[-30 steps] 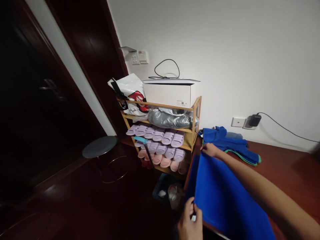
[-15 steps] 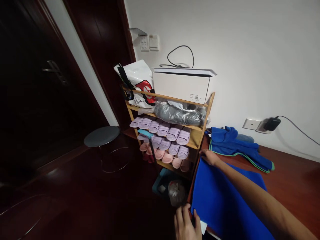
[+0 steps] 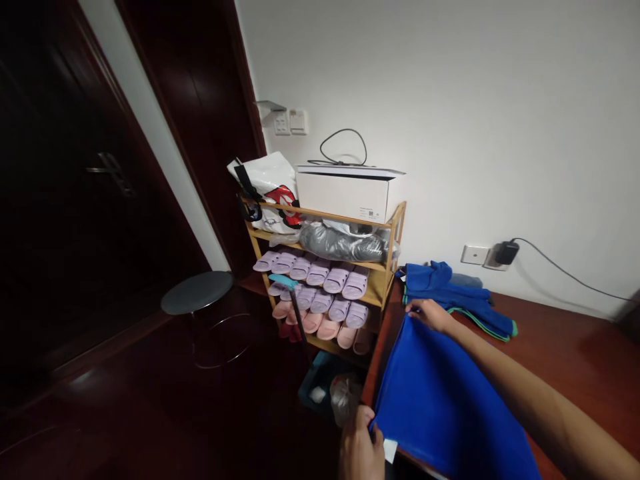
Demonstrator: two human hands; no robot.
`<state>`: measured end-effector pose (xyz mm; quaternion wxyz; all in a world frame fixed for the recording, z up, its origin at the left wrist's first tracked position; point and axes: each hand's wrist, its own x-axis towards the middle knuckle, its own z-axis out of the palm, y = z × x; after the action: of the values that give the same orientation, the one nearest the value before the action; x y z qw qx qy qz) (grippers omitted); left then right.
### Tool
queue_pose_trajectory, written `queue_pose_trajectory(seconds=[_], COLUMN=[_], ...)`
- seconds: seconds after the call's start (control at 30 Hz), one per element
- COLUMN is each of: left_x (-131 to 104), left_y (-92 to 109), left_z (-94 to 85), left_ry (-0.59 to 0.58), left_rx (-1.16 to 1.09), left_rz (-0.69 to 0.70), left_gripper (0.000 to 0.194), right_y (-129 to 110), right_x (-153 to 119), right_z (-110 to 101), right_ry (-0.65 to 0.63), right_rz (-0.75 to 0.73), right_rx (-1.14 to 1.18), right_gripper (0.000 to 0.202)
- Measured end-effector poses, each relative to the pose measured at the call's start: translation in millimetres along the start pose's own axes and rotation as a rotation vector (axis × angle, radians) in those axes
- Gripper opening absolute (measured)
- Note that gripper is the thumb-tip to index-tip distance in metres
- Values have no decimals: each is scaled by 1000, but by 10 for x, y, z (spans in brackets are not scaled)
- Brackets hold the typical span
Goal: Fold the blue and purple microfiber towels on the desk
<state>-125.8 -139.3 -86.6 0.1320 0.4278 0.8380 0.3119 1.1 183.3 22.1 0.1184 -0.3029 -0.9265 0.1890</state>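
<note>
A royal-blue piece of cloth (image 3: pixel 445 393) lies over the reddish-brown tabletop (image 3: pixel 560 360), one edge stretched between my two hands. My right hand (image 3: pixel 427 315) pinches its far corner, the fingertips closed together. At the bottom of the view my left hand (image 3: pixel 363 447) is closed on the near corner, by the table's edge. A white tag (image 3: pixel 391 450) sticks out beside the left fingers. Just beyond my right hand, a crumpled blue garment with green trim (image 3: pixel 445 290) rests against the wall.
Left of the table stands a wooden rack (image 3: pixel 387 267) with lilac slippers (image 3: pixel 320 272), a white box (image 3: pixel 343 193) and a printed bag (image 3: pixel 273 190). A teal bin (image 3: pixel 307 393) sits below. Farther left is a round stool (image 3: pixel 197 292). A black plug (image 3: pixel 507 252) is in the wall socket.
My view has shifted, so the rack sits lower in the picture. The cloth's far corner is now pinched up in my right hand, and the edge between both hands looks tighter.
</note>
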Motion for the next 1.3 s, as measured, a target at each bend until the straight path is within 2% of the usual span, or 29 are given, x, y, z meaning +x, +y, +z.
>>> queue_pose_trajectory(seconds=[0.07, 0.13, 0.23, 0.33, 0.4, 0.53, 0.6, 0.67, 0.73, 0.8, 0.93, 1.1, 1.2, 1.3], left_x=[30, 70, 162, 293, 377, 485, 529, 590, 664, 728, 750, 633, 501, 287], left_y=[93, 199, 387, 667, 940, 1657, 2024, 2340, 2584, 2759, 2978, 3096, 3089, 3074], left_z=[-82, -164, -304, -543, -791, -1413, -1689, -1888, -2003, -2051, -2057, -2101, -2166, -2205], left_ry=[-74, -98, -77, -45, -73, -202, -180, -122, -126, -190, -258, -352, -446, -483], left_rx=[-9, -26, -109, -235, -346, -478, -416, -348, -325, -341, -385, -412, -496, -635], left_rz=[-43, -45, 22, 116, 199, 387, 499, 617, 664, 654, 664, 708, 715, 703], left_gripper=[37, 36, 25, 16, 13, 30, 30, 26, 26, 30, 32, 33, 36, 40], right_y=[22, 47, 103, 170, 197, 166, 116, 56, -4, -58, -141, -234, -266, -259], right_x=[-195, -415, -769, -1148, -1423, -2023, -2328, -2615, -2867, -3073, -3346, -3631, -3901, -4190], right_z=[-217, -427, -751, -1136, -1432, -2017, -2246, -2409, -2507, -2557, -2597, -2664, -2697, -2704], right_ry=[41, 76, 134, 240, 311, 486, 557, 585, 591, 598, 630, 669, 746, 851], right_rz=[-25, -49, -65, -46, -8, 85, 108, 127, 138, 142, 156, 198, 227, 250], right_rx=[22, 45, 77, 118, 160, 276, 299, 302, 299, 297, 333, 328, 287, 251], right_gripper=[22, 24, 30, 38, 43, 51, 53, 55, 56, 57, 60, 63, 56, 47])
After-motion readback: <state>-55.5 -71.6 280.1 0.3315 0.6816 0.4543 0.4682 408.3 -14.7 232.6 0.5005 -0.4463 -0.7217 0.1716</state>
